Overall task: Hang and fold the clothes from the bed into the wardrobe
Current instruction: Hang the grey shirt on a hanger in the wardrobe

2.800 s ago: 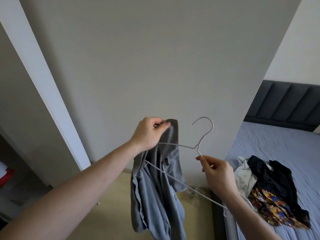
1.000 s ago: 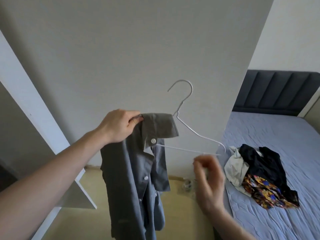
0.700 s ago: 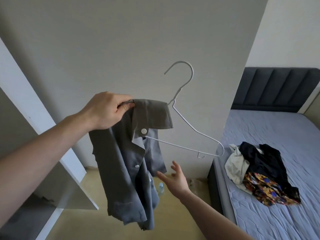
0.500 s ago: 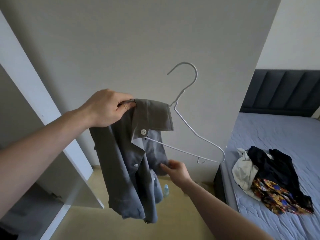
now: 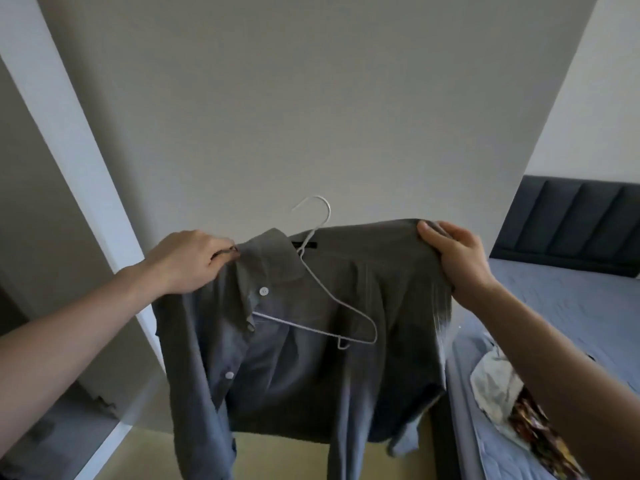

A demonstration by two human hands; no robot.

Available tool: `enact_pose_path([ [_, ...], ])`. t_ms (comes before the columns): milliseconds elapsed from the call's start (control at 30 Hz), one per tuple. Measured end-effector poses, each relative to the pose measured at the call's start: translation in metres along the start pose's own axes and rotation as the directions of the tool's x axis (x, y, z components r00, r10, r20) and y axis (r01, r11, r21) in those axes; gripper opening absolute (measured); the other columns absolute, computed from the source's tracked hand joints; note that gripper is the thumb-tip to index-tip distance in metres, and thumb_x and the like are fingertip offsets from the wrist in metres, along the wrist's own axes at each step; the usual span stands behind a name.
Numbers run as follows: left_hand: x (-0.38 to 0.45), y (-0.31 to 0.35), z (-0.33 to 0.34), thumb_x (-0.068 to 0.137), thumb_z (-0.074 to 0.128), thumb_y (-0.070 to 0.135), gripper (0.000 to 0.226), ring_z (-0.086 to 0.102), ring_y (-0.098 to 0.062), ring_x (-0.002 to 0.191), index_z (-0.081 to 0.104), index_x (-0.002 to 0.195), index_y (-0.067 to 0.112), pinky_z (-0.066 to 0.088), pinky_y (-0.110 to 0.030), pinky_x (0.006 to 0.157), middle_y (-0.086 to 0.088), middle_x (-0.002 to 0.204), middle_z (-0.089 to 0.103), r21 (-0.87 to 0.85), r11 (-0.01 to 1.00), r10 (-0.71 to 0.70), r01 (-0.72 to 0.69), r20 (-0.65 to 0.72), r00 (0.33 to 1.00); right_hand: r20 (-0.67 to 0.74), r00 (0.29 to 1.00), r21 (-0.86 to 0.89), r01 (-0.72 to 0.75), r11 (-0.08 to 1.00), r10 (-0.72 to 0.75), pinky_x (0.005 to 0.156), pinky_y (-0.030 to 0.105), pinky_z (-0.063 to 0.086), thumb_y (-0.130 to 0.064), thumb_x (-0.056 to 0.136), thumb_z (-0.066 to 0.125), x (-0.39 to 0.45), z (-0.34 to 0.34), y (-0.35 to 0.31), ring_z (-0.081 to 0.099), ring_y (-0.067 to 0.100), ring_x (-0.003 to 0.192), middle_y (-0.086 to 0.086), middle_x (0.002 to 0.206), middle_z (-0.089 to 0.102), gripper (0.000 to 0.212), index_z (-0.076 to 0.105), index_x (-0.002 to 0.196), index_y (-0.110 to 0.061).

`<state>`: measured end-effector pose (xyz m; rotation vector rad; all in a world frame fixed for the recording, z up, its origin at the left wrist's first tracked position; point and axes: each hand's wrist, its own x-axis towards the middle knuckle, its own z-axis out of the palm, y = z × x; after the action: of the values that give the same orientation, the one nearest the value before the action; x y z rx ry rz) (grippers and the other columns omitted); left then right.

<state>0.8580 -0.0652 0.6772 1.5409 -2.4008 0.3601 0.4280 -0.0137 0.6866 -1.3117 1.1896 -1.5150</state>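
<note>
A grey button-up shirt is spread out in front of me, front open, with a white wire hanger inside it. The hanger's left arm is under the shirt's left shoulder; its right arm lies bare against the inside of the back. My left hand grips the collar and left shoulder. My right hand grips the shirt's right shoulder and holds it up beside the hanger. A heap of clothes lies on the bed at the lower right, partly hidden by my right arm.
A plain wall fills the view ahead. The white wardrobe door stands open at the left, with the wardrobe's dim inside behind it. The dark padded headboard is at the right. The floor below is pale yellow.
My right hand has risen from the shirt's hanging hem, taken the right shoulder and spread the shirt wide behind the hanger. The left hand keeps its grip on the collar.
</note>
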Motion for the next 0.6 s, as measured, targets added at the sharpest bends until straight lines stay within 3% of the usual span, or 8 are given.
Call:
enact_pose_path([
  [100,0.003,0.002,0.008,0.107,0.04,0.046,0.032,0.065,-0.024,0.082,0.062,0.087,0.035,0.05,-0.038,0.075,0.006,0.087,0.071,-0.177,0.978,-0.114,0.113,0.008,0.993,0.343,0.938,0.185,-0.114,0.976,0.045,0.05,0.025,0.053,-0.03,0.094,0.069,-0.036,0.039,-0.039,0.067,0.018,0.061,0.006,0.072,0.067,0.02,0.071,0.076,-0.02],
  [167,0.003,0.006,0.01,0.108,0.044,0.039,0.03,0.065,-0.021,0.083,0.07,0.094,0.03,0.052,-0.041,0.081,0.007,0.09,0.073,-0.334,0.936,-0.129,0.115,-0.02,0.991,0.597,0.798,0.137,-0.204,0.969,0.083,0.05,0.028,0.058,-0.026,0.095,0.065,-0.068,0.067,-0.04,0.072,0.026,0.065,0.014,0.079,0.07,0.013,0.067,0.09,-0.015],
  [200,0.003,0.008,0.01,0.108,0.046,0.037,0.03,0.065,-0.02,0.082,0.072,0.097,0.027,0.052,-0.041,0.081,0.009,0.087,0.072,-0.383,0.918,-0.127,0.103,-0.036,0.991,0.683,0.72,0.015,-0.181,0.983,0.122,0.056,0.031,0.061,-0.024,0.099,0.062,-0.082,0.078,-0.036,0.075,0.031,0.075,0.017,0.089,0.073,0.014,0.067,0.101,-0.011],
  [267,0.002,0.012,0.01,0.108,0.046,0.036,0.031,0.063,-0.016,0.076,0.071,0.091,0.027,0.051,-0.041,0.075,0.014,0.079,0.068,-0.429,0.9,-0.122,0.082,-0.067,0.99,0.767,0.609,-0.327,0.099,0.94,0.202,0.074,0.036,0.064,-0.022,0.102,0.06,-0.097,0.087,-0.022,0.075,0.025,0.092,0.011,0.103,0.075,0.018,0.065,0.112,-0.009],
  [300,0.001,0.014,0.009,0.108,0.045,0.038,0.034,0.063,-0.015,0.073,0.068,0.085,0.027,0.051,-0.042,0.072,0.013,0.074,0.066,-0.436,0.897,-0.123,0.072,-0.09,0.988,0.774,0.598,-0.439,0.274,0.856,0.206,0.08,0.036,0.063,-0.026,0.101,0.061,-0.097,0.087,-0.018,0.074,0.015,0.093,0.003,0.103,0.076,0.015,0.067,0.108,-0.014],
  [367,-0.001,0.014,0.007,0.107,0.044,0.044,0.041,0.063,-0.019,0.07,0.065,0.081,0.019,0.051,-0.044,0.069,0.005,0.069,0.066,-0.452,0.89,-0.138,0.064,-0.133,0.982,0.751,0.638,-0.536,0.438,0.722,0.171,0.086,0.028,0.06,-0.035,0.097,0.066,-0.092,0.078,-0.019,0.072,0.0,0.09,-0.011,0.098,0.076,0.01,0.071,0.101,-0.027],
  [500,-0.006,0.015,-0.001,0.1,0.041,0.054,0.047,0.06,-0.013,0.064,0.063,0.076,0.02,0.046,-0.04,0.059,0.006,0.066,0.065,-0.505,0.863,-0.152,0.032,-0.2,0.968,0.421,0.901,-0.536,0.342,0.772,-0.107,0.072,0.039,0.062,-0.027,0.09,0.076,-0.058,0.042,-0.021,0.073,0.007,0.074,-0.011,0.081,0.076,0.004,0.074,0.086,-0.029],
  [600,-0.007,0.019,-0.006,0.101,0.046,0.045,0.035,0.056,-0.012,0.061,0.054,0.069,0.035,0.037,-0.033,0.053,0.014,0.063,0.059,-0.516,0.856,-0.127,-0.024,-0.255,0.959,0.172,0.928,-0.601,0.365,0.711,-0.331,0.074,0.032,0.059,-0.027,0.088,0.078,-0.028,0.012,-0.016,0.069,0.005,0.088,-0.018,0.096,0.072,0.016,0.07,0.098,-0.037],
])
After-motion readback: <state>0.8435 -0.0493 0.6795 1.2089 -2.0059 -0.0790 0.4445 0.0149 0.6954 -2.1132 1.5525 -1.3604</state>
